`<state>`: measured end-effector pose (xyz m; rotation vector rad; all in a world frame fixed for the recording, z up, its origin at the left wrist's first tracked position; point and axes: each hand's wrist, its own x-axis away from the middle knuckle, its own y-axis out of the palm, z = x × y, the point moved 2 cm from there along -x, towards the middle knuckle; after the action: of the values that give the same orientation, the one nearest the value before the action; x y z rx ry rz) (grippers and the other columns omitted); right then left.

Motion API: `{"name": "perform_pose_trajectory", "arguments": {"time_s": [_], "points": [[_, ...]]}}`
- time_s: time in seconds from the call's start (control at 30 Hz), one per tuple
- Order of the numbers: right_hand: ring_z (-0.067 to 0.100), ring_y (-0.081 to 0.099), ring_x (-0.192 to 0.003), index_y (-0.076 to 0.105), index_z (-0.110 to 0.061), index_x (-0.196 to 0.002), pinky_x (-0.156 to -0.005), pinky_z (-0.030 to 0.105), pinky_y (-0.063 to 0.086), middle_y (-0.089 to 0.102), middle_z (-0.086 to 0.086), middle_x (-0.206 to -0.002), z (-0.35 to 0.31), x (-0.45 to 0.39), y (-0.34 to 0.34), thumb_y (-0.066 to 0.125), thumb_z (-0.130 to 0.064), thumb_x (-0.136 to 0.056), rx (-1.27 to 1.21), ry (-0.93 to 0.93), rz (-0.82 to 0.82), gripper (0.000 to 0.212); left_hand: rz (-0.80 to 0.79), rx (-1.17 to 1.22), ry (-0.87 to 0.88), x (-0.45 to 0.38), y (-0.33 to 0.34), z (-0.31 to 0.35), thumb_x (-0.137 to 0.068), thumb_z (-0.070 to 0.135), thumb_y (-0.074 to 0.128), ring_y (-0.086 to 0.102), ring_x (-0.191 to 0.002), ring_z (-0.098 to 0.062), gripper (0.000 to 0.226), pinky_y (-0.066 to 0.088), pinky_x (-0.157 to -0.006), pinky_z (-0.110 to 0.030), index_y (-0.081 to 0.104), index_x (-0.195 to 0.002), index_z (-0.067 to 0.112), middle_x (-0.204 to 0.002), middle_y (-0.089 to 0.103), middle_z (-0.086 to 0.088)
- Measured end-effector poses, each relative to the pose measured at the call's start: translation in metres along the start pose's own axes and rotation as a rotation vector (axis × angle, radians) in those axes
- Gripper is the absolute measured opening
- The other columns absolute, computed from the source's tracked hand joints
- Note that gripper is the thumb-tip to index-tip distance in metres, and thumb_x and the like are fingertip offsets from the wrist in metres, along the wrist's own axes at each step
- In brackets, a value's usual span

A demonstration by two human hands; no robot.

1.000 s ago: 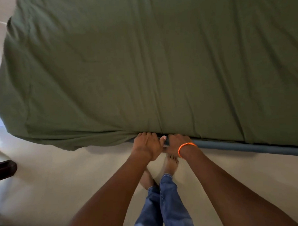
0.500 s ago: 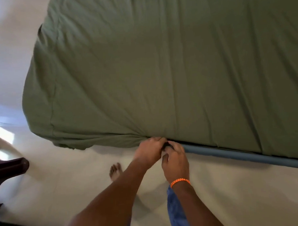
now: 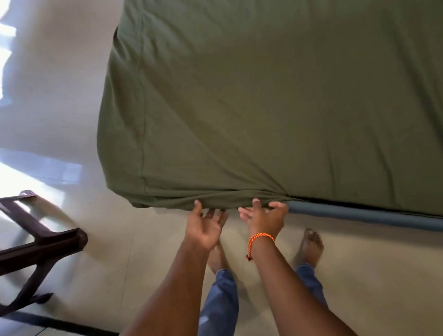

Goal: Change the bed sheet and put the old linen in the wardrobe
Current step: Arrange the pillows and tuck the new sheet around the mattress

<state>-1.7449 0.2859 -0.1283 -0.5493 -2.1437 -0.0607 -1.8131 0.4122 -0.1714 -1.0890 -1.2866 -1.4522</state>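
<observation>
An olive-green sheet point(image 3: 263, 91) covers the mattress, and its hem is bunched along the near edge by the corner. My left hand point(image 3: 205, 226) is palm up just under that hem, with the thumb on the fabric and the fingers reaching beneath it. Close to its right, my right hand point(image 3: 265, 219), with an orange band at the wrist, has its thumb and spread fingers against the gathered hem. Neither hand clearly grips the cloth. The fingertips are partly hidden under the sheet.
A blue-grey bed rail point(image 3: 367, 216) shows below the sheet to the right of my hands. A dark wooden chair frame point(image 3: 37, 244) stands at the left on the pale tiled floor point(image 3: 133, 266). My bare feet point(image 3: 311, 245) are close to the bed.
I have stepped left along the bed towards its corner. Both hands left the spot by the rail and opened, palms turned up, under the bunched hem.
</observation>
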Motion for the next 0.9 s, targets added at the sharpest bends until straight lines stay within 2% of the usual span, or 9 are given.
{"name": "perform_pose_trajectory", "arguments": {"time_s": [0.1, 0.2, 0.3, 0.4, 0.5, 0.6, 0.67, 0.83, 0.9], "points": [[0.034, 0.076, -0.066, 0.049, -0.007, -0.109, -0.058, 0.037, 0.061, 0.073, 0.025, -0.081, 0.002, 0.013, 0.027, 0.059, 0.008, -0.096, 0.073, -0.141, -0.228, 0.022, -0.001, -0.027, -0.051, 0.007, 0.01, 0.009, -0.108, 0.033, 0.055, 0.065, -0.11, -0.037, 0.036, 0.052, -0.105, -0.05, 0.06, -0.124, 0.001, -0.117, 0.066, -0.019], [0.017, 0.076, -0.078, 0.065, -0.01, -0.098, -0.076, 0.038, 0.059, 0.079, 0.009, -0.086, 0.004, 0.013, 0.042, 0.06, 0.007, -0.089, 0.345, -0.273, -0.359, 0.02, 0.048, -0.145, 0.021, 0.014, 0.006, 0.016, -0.106, 0.014, 0.06, 0.068, -0.098, -0.03, 0.016, 0.059, -0.085, -0.04, 0.064, -0.106, -0.002, -0.1, 0.068, -0.017], [0.011, 0.067, -0.064, 0.068, -0.02, -0.085, -0.063, 0.031, 0.052, 0.074, 0.001, -0.076, 0.0, 0.016, 0.04, 0.057, -0.003, -0.089, 0.627, -0.476, -0.174, 0.02, 0.082, -0.253, 0.151, 0.023, 0.01, 0.033, -0.102, 0.008, 0.064, 0.071, -0.084, -0.025, 0.009, 0.061, -0.081, -0.034, 0.066, -0.101, 0.0, -0.087, 0.07, -0.015], [0.036, 0.064, -0.076, 0.061, -0.019, -0.091, -0.058, 0.033, 0.037, 0.071, 0.012, -0.084, -0.007, 0.019, 0.017, 0.053, -0.009, -0.093, 0.886, -0.654, 0.197, 0.013, 0.121, -0.429, 0.419, 0.032, 0.019, 0.049, -0.097, 0.006, 0.063, 0.067, -0.064, -0.025, 0.01, 0.06, -0.067, -0.033, 0.067, -0.09, 0.0, -0.071, 0.069, -0.016], [0.037, 0.066, -0.088, 0.054, -0.018, -0.11, -0.07, 0.038, 0.045, 0.069, 0.011, -0.096, -0.001, 0.01, -0.004, 0.055, -0.002, -0.087, 0.733, -0.643, 0.148, 0.027, 0.099, -0.608, 0.643, 0.034, 0.025, 0.055, -0.096, 0.008, 0.069, 0.072, -0.07, -0.028, 0.014, 0.062, -0.073, -0.035, 0.068, -0.09, -0.004, -0.077, 0.072, -0.017], [0.017, 0.063, -0.112, 0.059, -0.018, -0.129, -0.098, 0.03, 0.05, 0.066, 0.003, -0.122, 0.008, 0.005, -0.014, 0.055, 0.006, -0.087, 0.871, -0.84, -0.228, 0.048, 0.081, -0.798, 0.858, 0.035, 0.03, 0.055, -0.096, 0.01, 0.071, 0.061, -0.071, -0.012, 0.017, 0.052, -0.075, -0.033, 0.063, -0.082, 0.005, -0.077, 0.065, -0.001], [0.017, 0.057, -0.125, 0.06, -0.017, -0.137, -0.109, 0.031, 0.045, 0.062, 0.003, -0.133, 0.01, -0.001, -0.011, 0.056, 0.004, -0.088, 1.063, -0.982, -0.423, 0.054, -0.031, -1.008, 1.036, 0.039, 0.033, 0.053, -0.097, 0.004, 0.066, 0.066, -0.09, -0.006, 0.011, 0.053, -0.087, -0.029, 0.069, -0.096, 0.014, -0.095, 0.071, 0.007], [0.032, 0.064, -0.102, 0.052, -0.022, -0.126, -0.087, 0.041, 0.049, 0.069, 0.01, -0.109, -0.002, -0.006, 0.015, 0.062, -0.024, -0.095, 1.409, -1.007, -0.549, 0.033, 0.013, -1.749, 1.573, 0.054, 0.018, 0.044, -0.1, 0.012, 0.06, 0.054, -0.111, -0.021, 0.023, 0.049, -0.096, -0.037, 0.062, -0.122, 0.015, -0.126, 0.055, -0.004], [0.035, 0.065, -0.099, 0.051, -0.022, -0.124, -0.082, 0.041, 0.048, 0.071, 0.01, -0.107, -0.008, -0.006, 0.028, 0.063, -0.029, -0.094, 1.524, -0.956, -0.577, 0.033, 0.027, -1.951, 1.607, 0.05, 0.013, 0.042, -0.101, 0.019, 0.059, 0.051, -0.127, -0.029, 0.036, 0.046, -0.108, -0.043, 0.057, -0.137, 0.014, -0.14, 0.05, -0.011]]}}
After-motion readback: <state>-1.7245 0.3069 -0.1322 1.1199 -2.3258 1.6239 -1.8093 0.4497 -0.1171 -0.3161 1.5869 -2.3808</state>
